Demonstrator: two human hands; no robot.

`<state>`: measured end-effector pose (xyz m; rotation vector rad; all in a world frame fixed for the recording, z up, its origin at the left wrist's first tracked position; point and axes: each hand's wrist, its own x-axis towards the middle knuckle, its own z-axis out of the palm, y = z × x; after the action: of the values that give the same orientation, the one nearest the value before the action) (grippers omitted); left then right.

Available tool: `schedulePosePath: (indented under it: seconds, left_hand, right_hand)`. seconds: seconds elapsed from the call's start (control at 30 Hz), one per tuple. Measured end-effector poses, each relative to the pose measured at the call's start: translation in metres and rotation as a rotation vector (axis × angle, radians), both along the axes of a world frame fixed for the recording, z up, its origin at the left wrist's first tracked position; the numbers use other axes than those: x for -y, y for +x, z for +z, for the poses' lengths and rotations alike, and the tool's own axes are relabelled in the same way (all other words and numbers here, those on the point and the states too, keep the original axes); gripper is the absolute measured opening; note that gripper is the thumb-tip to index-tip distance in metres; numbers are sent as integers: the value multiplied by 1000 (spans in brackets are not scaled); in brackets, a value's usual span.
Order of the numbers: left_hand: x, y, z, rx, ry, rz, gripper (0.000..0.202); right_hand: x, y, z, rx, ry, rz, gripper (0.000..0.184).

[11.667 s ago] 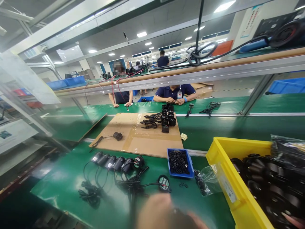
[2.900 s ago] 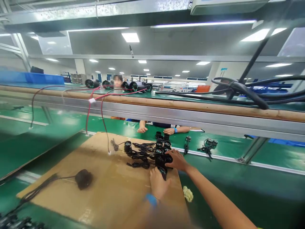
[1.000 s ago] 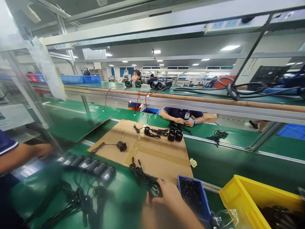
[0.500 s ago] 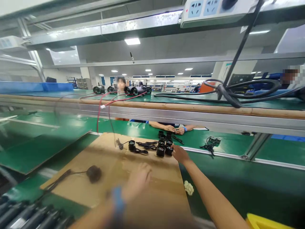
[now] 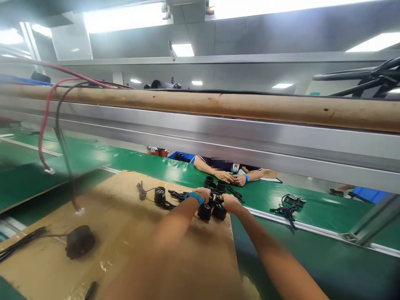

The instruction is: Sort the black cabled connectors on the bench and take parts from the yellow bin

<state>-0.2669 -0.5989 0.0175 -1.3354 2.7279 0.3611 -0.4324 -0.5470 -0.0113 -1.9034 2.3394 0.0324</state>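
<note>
Both my arms reach far forward over a cardboard sheet (image 5: 125,225) on the green belt. My left hand (image 5: 203,194), with a blue wristband, is closed over a cluster of small black cylindrical parts (image 5: 211,210) with cables at the sheet's far right corner. My right hand (image 5: 230,203) grips the same cluster from the right side. One more black part (image 5: 159,194) with a coiled cable lies just left of the cluster. Another black part (image 5: 80,241) with a long cable lies near the sheet's left edge.
A wooden-edged metal shelf rail (image 5: 218,125) crosses the view just above my hands. Red and black wires (image 5: 46,125) hang from it at left. A person's hands (image 5: 233,178) work across the belt beside black cups (image 5: 212,183). A cable bundle (image 5: 286,206) lies at right.
My head has dropped lower and closer to the belt. My left hand has moved forward from mid-sheet to the black parts, joining my right hand there.
</note>
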Motion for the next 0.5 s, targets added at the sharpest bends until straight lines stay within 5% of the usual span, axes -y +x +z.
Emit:
schedulePosePath:
  seconds: [0.23, 0.5]
  left_hand:
    - [3, -8, 1, 99, -21, -16, 34]
    - [-17, 14, 0, -8, -34, -46, 32]
  right_hand:
    - [-4, 3, -9, -46, -82, -11, 30]
    - [-36, 22, -10, -91, -142, 4, 27]
